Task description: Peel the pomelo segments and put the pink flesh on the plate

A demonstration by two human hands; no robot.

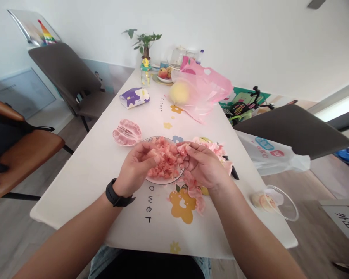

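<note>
Both hands are over a round plate [163, 181] heaped with pink pomelo flesh [164, 162]. My left hand [135, 166], with a black watch [118, 192] on its wrist, has its fingertips curled into the flesh. My right hand [202, 164] pinches a pink piece at the heap's right side. The thumb of my left hand is hidden. A peeled half pomelo [127, 132] lies left of the plate. Pale pink peeled membrane [195, 192] lies in scraps below and right of my right hand. A black-handled knife [234, 172] is partly hidden under them.
The white printed tablecloth [104, 186] holds a tissue pack [134, 97], a yellow fruit in a pink plastic bag [203, 93], and a clear lid [280, 203] at the near right. Chairs stand on both sides. A plant, fruit plate and glass kettle stand at the far end.
</note>
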